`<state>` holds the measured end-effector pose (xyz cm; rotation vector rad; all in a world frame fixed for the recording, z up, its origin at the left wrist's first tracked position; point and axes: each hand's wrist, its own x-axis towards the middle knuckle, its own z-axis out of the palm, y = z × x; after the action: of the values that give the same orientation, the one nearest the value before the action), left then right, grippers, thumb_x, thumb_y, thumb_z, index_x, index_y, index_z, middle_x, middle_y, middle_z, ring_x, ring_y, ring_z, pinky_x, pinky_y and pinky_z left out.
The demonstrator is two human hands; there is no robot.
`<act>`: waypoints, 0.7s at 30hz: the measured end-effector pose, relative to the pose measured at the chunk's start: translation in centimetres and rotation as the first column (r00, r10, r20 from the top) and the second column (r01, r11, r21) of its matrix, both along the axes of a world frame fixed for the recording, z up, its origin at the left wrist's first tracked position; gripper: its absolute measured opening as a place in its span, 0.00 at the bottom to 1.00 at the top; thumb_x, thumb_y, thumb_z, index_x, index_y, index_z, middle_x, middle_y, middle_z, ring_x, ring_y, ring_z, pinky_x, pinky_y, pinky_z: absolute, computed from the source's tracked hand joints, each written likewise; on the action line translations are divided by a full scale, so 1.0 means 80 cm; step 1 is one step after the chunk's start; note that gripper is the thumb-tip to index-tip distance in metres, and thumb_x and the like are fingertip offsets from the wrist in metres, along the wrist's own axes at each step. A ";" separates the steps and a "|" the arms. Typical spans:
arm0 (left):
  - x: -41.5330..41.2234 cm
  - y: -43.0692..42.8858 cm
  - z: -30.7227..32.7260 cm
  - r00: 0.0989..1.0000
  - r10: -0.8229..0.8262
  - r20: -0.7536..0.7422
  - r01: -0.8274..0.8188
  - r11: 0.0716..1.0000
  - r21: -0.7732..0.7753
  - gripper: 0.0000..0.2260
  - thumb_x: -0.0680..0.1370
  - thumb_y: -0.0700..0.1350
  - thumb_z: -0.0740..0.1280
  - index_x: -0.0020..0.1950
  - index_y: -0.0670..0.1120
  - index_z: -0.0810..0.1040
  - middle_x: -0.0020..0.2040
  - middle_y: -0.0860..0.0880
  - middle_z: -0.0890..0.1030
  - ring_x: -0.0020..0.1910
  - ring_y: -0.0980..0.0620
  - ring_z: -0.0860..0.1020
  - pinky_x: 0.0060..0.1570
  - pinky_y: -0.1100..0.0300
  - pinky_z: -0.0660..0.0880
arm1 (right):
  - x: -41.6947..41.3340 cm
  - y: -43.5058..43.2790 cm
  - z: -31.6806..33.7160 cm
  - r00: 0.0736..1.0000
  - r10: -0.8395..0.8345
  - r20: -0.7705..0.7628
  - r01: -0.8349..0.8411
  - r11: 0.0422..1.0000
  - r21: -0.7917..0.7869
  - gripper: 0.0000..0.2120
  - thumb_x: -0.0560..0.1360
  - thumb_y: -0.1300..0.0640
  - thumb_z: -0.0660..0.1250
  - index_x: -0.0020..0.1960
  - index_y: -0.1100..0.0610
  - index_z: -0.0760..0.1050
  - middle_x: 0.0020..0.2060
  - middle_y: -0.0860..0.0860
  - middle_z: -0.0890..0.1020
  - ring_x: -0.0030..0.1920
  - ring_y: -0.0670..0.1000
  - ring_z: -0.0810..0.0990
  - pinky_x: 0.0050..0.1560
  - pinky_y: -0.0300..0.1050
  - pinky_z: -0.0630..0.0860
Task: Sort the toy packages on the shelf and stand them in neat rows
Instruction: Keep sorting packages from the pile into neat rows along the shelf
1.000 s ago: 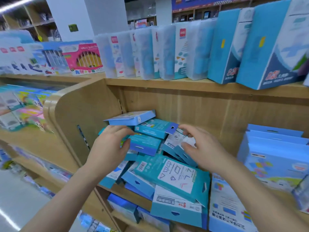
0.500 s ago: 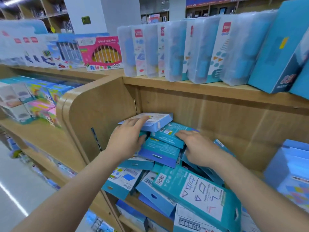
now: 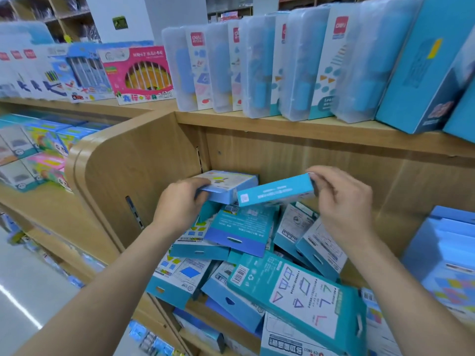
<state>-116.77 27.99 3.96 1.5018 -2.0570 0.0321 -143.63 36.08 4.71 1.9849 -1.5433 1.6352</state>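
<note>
Gripping pale-blue box [image 3: 226, 185], left hand [image 3: 180, 204]; right hand [image 3: 341, 201] pinching teal box [image 3: 275, 192].

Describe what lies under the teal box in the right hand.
Under the teal box, pinched by the right hand, lies a jumbled pile of flat packages. The shelf board beneath is covered.

bare left forearm [image 3: 102, 286], bare right forearm [image 3: 401, 299]

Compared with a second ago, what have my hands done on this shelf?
Your right hand pinched a teal package and lifted it off the pile. Your left hand now grips the pale blue package at the back. The rest stayed jumbled.
</note>
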 end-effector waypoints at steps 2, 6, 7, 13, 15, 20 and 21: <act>0.000 -0.002 -0.004 1.000 0.009 -0.009 -0.009 1.000 0.004 0.12 0.78 0.41 0.65 0.61 0.47 0.80 0.58 0.46 0.82 0.56 0.44 0.78 0.52 0.53 0.74 | -0.004 0.021 -0.003 0.982 0.017 0.186 -0.020 1.000 0.014 0.09 0.78 0.64 0.62 0.48 0.54 0.79 0.39 0.44 0.81 0.41 0.45 0.79 0.38 0.40 0.75; -0.001 0.002 0.010 0.979 0.018 -0.203 -0.028 0.999 -0.046 0.07 0.79 0.44 0.63 0.46 0.48 0.81 0.39 0.46 0.82 0.40 0.47 0.78 0.36 0.56 0.69 | -0.006 0.039 -0.019 0.883 -0.047 0.468 0.022 0.998 0.059 0.07 0.75 0.58 0.61 0.43 0.50 0.76 0.36 0.39 0.80 0.37 0.40 0.77 0.39 0.41 0.72; -0.002 0.005 0.020 0.957 0.016 -0.290 -0.036 0.997 -0.064 0.08 0.80 0.46 0.62 0.43 0.48 0.79 0.36 0.48 0.80 0.36 0.53 0.76 0.34 0.56 0.68 | -0.006 0.042 -0.020 0.864 -0.065 0.499 0.040 0.997 0.061 0.07 0.74 0.57 0.61 0.41 0.48 0.76 0.35 0.38 0.80 0.37 0.39 0.76 0.39 0.39 0.71; 0.007 0.045 0.061 0.841 0.023 -0.541 -0.103 0.988 -0.118 0.12 0.81 0.49 0.61 0.45 0.42 0.74 0.37 0.52 0.78 0.34 0.62 0.75 0.30 0.64 0.68 | -0.004 0.063 -0.014 0.785 -0.085 0.614 0.040 0.995 0.087 0.06 0.71 0.48 0.62 0.38 0.39 0.77 0.35 0.38 0.81 0.36 0.41 0.78 0.38 0.44 0.76; 0.011 0.058 0.065 0.791 0.039 -0.611 -0.100 0.993 -0.067 0.12 0.81 0.49 0.60 0.45 0.41 0.74 0.37 0.53 0.78 0.34 0.65 0.76 0.29 0.66 0.70 | -0.005 0.066 -0.012 0.743 -0.088 0.663 0.034 0.995 0.093 0.06 0.71 0.47 0.63 0.39 0.40 0.78 0.34 0.38 0.82 0.36 0.43 0.78 0.38 0.49 0.77; 0.015 0.088 0.071 0.657 0.049 -0.752 -0.068 0.998 0.005 0.11 0.81 0.48 0.60 0.48 0.42 0.75 0.38 0.56 0.80 0.34 0.67 0.79 0.27 0.68 0.74 | -0.011 0.075 -0.014 0.669 -0.046 0.742 -0.056 0.992 0.113 0.13 0.77 0.61 0.64 0.37 0.48 0.78 0.28 0.36 0.81 0.28 0.37 0.75 0.32 0.31 0.72; 0.017 0.093 0.073 0.649 0.054 -0.759 -0.070 0.997 0.011 0.11 0.81 0.49 0.60 0.49 0.42 0.76 0.38 0.56 0.81 0.35 0.66 0.80 0.29 0.66 0.76 | -0.011 0.078 -0.014 0.653 -0.043 0.756 -0.093 0.986 0.136 0.13 0.77 0.62 0.64 0.37 0.51 0.77 0.26 0.37 0.81 0.27 0.37 0.75 0.30 0.29 0.71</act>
<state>-115.43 35.43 9.81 1.2557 -1.3002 -0.4811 -144.50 42.28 3.57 1.4018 -1.9313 2.6492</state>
